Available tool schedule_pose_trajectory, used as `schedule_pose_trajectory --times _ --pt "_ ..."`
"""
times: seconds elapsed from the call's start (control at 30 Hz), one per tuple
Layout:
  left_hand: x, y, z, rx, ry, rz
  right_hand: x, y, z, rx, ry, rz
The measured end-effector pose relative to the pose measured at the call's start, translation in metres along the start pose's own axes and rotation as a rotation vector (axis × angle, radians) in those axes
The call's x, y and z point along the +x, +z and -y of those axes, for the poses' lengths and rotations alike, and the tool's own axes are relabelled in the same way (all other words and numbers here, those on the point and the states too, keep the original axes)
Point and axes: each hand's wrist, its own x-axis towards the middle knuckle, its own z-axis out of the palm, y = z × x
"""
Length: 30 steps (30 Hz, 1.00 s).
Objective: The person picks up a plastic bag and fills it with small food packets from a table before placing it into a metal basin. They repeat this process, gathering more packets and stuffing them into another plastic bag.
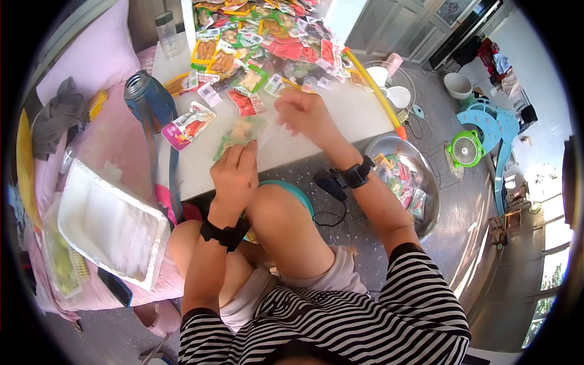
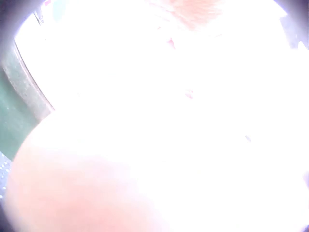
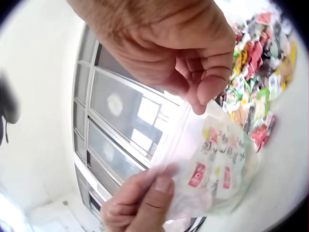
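A clear plastic bag with red and green print spans between both hands in the right wrist view. My left hand pinches one end of its top edge between thumb and fingers. At the other end of that edge, my right hand pinches the corner with thumb and fingertips, its other fingers curled. In the head view the bag lies low over the white table, with pale pieces showing through. Glare washes out most of the left wrist view.
Many snack packets are heaped at the back of the white table. A purple packet and blue tumbler stand left. At right are a yellow stick and metal basin; a white foam tray is left.
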Motion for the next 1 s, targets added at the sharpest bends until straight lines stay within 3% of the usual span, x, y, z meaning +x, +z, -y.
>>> schedule_pose_trajectory --times 0.07,0.17,0.23,0.3,0.4,0.6,0.67,0.8,0.87,0.93,1.0 --pt "0.004 -0.008 0.000 -0.093 0.008 -0.019 -0.018 -0.010 0.008 -0.335 -0.331 -0.102" --pt "0.009 -0.015 -0.005 -0.159 0.059 0.041 -0.051 -0.015 0.033 -0.739 -0.762 -0.031" --pt "0.011 -0.015 -0.013 -0.202 0.125 0.085 -0.070 -0.006 0.030 -0.830 -0.796 0.002" --pt "0.011 -0.017 -0.021 -0.232 0.202 0.116 -0.083 0.005 0.020 -0.828 -0.654 0.112" --pt "0.008 -0.019 -0.032 -0.283 0.236 0.172 -0.102 -0.001 0.008 -0.872 -0.613 0.110" --pt "0.000 -0.014 -0.029 -0.230 0.114 0.216 -0.153 -0.066 -0.003 -0.734 -0.467 -0.277" --pt "-0.003 -0.005 -0.023 -0.225 0.143 0.232 -0.174 -0.097 -0.022 -0.556 -0.361 -0.412" --pt "-0.008 0.011 -0.023 -0.232 0.180 0.256 -0.234 -0.169 -0.056 -0.621 -0.030 -0.463" --pt "-0.009 0.016 -0.025 -0.235 0.183 0.274 -0.268 -0.219 -0.095 -0.881 0.074 -0.508" --pt "-0.011 0.019 -0.025 -0.249 0.155 0.289 -0.308 -0.276 -0.130 -1.213 0.042 -0.473" --pt "-0.011 0.023 -0.023 -0.258 0.125 0.295 -0.336 -0.309 -0.143 -1.347 0.272 -0.536"
